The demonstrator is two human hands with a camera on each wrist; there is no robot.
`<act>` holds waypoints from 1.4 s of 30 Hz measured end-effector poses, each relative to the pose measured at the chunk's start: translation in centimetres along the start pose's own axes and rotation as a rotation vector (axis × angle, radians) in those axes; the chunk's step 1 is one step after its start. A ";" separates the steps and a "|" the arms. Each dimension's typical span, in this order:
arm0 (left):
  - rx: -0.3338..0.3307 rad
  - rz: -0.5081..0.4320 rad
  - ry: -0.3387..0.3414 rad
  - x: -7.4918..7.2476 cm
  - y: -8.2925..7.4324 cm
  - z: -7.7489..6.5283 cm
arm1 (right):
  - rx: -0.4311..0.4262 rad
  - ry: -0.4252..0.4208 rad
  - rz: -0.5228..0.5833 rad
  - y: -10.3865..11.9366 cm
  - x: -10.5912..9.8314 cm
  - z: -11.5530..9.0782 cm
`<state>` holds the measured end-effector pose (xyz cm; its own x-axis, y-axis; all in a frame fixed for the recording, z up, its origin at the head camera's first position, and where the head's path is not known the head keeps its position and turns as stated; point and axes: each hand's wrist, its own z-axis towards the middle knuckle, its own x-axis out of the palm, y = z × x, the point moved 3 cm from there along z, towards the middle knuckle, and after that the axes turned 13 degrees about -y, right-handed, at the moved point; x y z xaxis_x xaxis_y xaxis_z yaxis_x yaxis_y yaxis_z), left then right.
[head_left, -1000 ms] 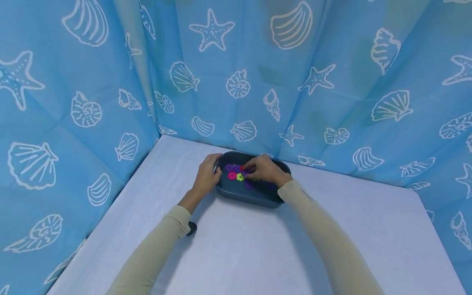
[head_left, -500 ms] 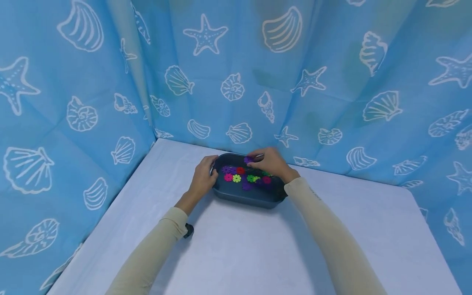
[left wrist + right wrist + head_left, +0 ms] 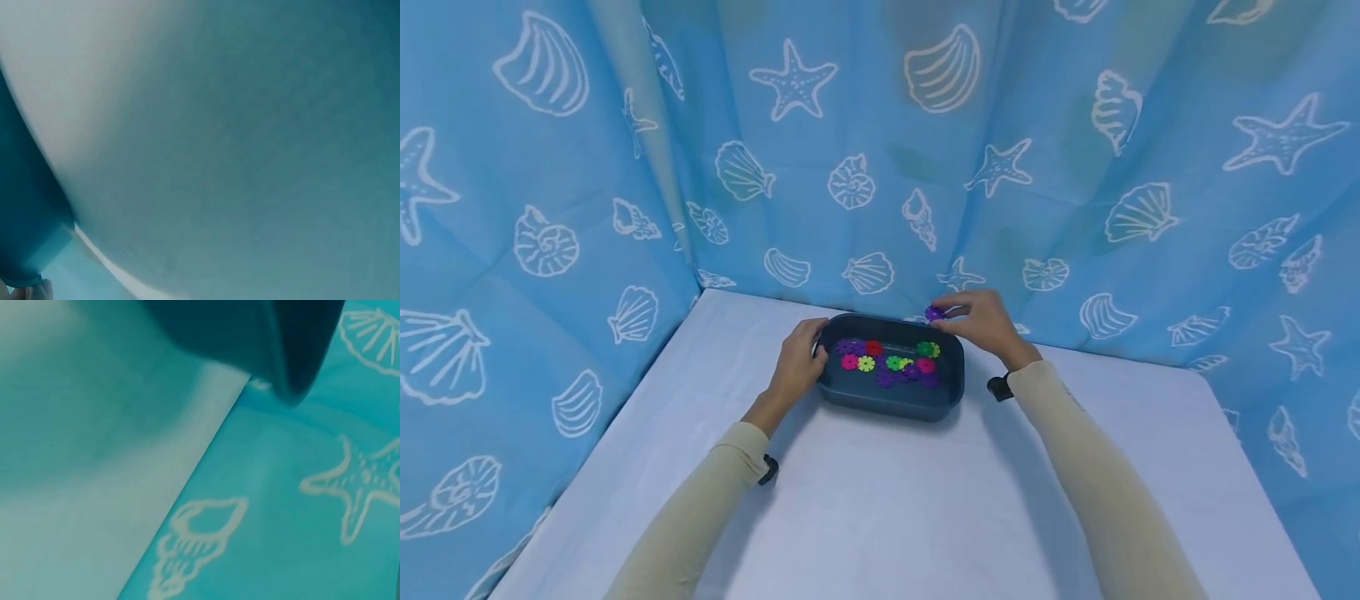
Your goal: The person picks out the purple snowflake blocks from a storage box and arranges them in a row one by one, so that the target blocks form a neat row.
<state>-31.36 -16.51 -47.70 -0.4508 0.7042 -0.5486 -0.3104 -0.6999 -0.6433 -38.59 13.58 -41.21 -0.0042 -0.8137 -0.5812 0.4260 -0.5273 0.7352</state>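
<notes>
A dark grey oval tub stands near the table's back edge. My left hand grips its left end, thumb at the rim and fingers along the outside. In the left wrist view, fingertips show beside the tub. Just above the tub's back right corner, my right hand pinches a purple notched plastic disc between thumb and fingers. Several more discs lie in the tub, among them a red one, a yellow one and a dark green one. The right wrist view shows the tub, not the hand.
A white-covered table spreads out in front and to both sides of the tub. Blue curtain cloth with white shell and starfish prints hangs close behind it and along the left. Dark bands sit on both wrists.
My right hand has lifted a purple disc out of the tub and carried it up and right, past the rim. The left hand stays on the tub while the head view shifts slightly.
</notes>
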 end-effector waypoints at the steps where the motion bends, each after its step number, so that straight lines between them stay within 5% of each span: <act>1: 0.000 0.006 0.001 -0.1 0.1 -0.1 | 0.012 -0.004 0.008 -0.3 -0.2 -0.2; 13: -0.018 0.007 0.014 -1.2 1.1 -0.2 | 0.217 -0.031 -0.047 -4.6 -2.2 -3.2; 23: -0.015 -0.009 0.024 -1.1 1.3 0.0 | 0.299 -0.042 -0.081 -7.4 -2.2 -5.3; 42: -0.015 0.010 0.019 -0.6 0.1 0.3 | 0.325 0.057 -0.234 -10.0 -2.0 -7.9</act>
<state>-31.37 -17.06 -47.33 -0.4376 0.6996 -0.5649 -0.2938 -0.7050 -0.6455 -35.70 22.43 -50.11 -0.0125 -0.6527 -0.7575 0.1113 -0.7537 0.6477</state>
